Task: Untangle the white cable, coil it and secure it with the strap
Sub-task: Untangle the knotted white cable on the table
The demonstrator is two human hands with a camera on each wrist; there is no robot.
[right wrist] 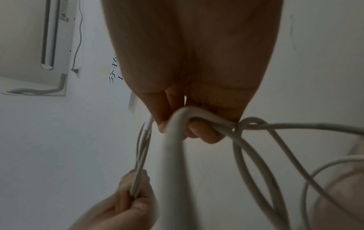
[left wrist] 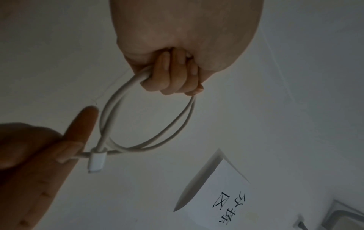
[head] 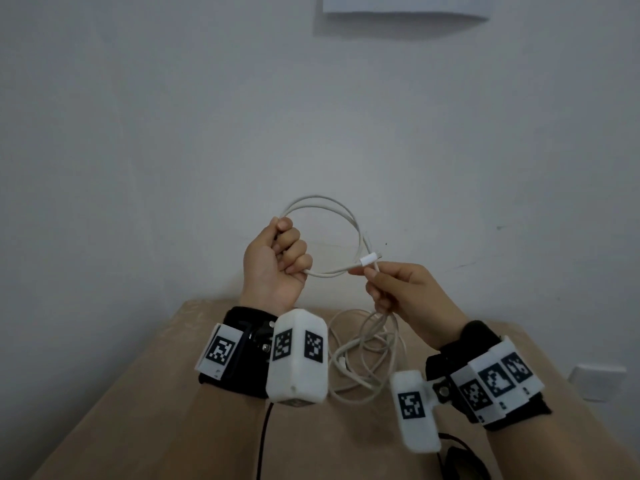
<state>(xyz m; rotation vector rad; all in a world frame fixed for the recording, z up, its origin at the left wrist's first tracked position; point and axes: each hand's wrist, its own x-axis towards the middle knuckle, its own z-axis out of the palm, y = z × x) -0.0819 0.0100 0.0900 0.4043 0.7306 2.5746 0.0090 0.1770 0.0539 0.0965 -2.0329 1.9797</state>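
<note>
My left hand (head: pixel 277 261) is raised above the table in a fist that grips a round coil of the white cable (head: pixel 332 216); the left wrist view shows two strands of the cable (left wrist: pixel 110 109) running through the curled fingers (left wrist: pixel 173 74). The white connector plug (head: pixel 370 260) sticks out where the coil closes. Just below it, my right hand (head: pixel 388 285) pinches the cable, and the rest hangs down as a loose tangle (head: pixel 363 355) on the table. In the right wrist view the cable (right wrist: pixel 173 147) bends over my fingertips (right wrist: pixel 201 132). No strap shows.
A tan table (head: pixel 156 393) stands against a pale wall. A white sheet of paper (head: pixel 405 6) hangs on the wall above. A wall socket (head: pixel 597 381) sits at the right. Black leads (head: pixel 261 441) trail from the wrist units toward me.
</note>
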